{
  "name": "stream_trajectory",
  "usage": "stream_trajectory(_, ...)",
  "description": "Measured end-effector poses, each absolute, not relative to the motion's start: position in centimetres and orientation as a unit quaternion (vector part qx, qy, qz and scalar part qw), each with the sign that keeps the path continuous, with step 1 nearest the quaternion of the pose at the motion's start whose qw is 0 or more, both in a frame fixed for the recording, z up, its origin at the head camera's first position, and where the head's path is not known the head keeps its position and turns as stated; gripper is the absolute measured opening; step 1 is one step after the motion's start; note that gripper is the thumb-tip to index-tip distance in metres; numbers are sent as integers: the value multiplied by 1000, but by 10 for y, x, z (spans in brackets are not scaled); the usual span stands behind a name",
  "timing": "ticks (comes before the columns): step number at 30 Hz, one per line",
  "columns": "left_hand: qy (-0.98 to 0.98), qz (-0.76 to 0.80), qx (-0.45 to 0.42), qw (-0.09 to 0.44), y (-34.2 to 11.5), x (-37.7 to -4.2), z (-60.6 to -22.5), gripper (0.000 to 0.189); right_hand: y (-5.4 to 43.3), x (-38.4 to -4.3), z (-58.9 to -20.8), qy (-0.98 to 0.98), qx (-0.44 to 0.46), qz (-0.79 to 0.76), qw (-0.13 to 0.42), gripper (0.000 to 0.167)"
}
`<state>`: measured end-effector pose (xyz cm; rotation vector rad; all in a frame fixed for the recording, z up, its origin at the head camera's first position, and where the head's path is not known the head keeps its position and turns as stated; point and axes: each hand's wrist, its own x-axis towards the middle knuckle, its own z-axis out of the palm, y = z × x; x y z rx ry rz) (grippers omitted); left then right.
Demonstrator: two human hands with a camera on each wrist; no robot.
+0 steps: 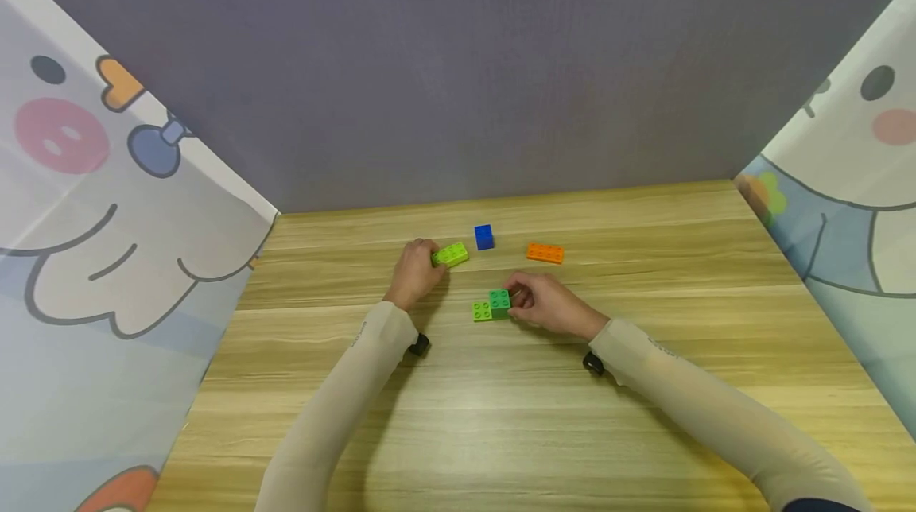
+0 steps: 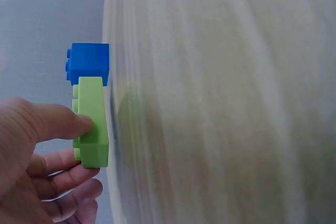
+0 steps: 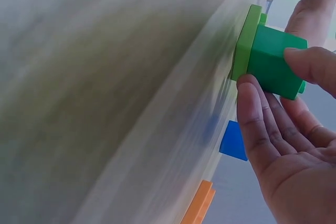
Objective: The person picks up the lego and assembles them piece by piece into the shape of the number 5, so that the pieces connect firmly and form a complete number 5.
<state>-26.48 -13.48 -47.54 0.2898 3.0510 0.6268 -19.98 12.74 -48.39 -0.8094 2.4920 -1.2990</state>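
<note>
My left hand (image 1: 415, 275) pinches a lime-green building brick (image 1: 451, 255) with studs on top, thumb on one long side. In the left wrist view that brick (image 2: 92, 111) shows its smooth side, with the thumb pressed against it. At the middle of the table, a square dark green brick (image 1: 499, 304) sits on the right half of a thin light green brick (image 1: 481, 312). My right hand (image 1: 549, 305) grips the dark green brick from the right. In the right wrist view, thumb and fingers are on opposite sides of the dark green brick (image 3: 275, 62).
A small blue brick (image 1: 483, 238) stands just right of the lime-green one. Farther right lies a flat orange brick (image 1: 545, 253). The wooden table (image 1: 487, 424) ends at a grey wall (image 1: 487, 83), with cartoon-printed panels (image 1: 107, 257) on both sides.
</note>
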Motion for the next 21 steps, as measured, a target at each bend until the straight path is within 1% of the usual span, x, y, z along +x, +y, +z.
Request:
stream_trajectory(9, 964, 229, 137, -9, -137, -256, -470, 35, 125, -200, -486, 851, -267, -445, 89, 35)
stream_trajectory(15, 943, 269, 196, 3, -139, -245, -461, 32, 126, -201, -486, 857, -255, -441, 76, 35)
stream_trajectory(21, 925, 288, 246, 19, -138, -233, -450, 31, 126, -201, -486, 856, -254, -443, 77, 35)
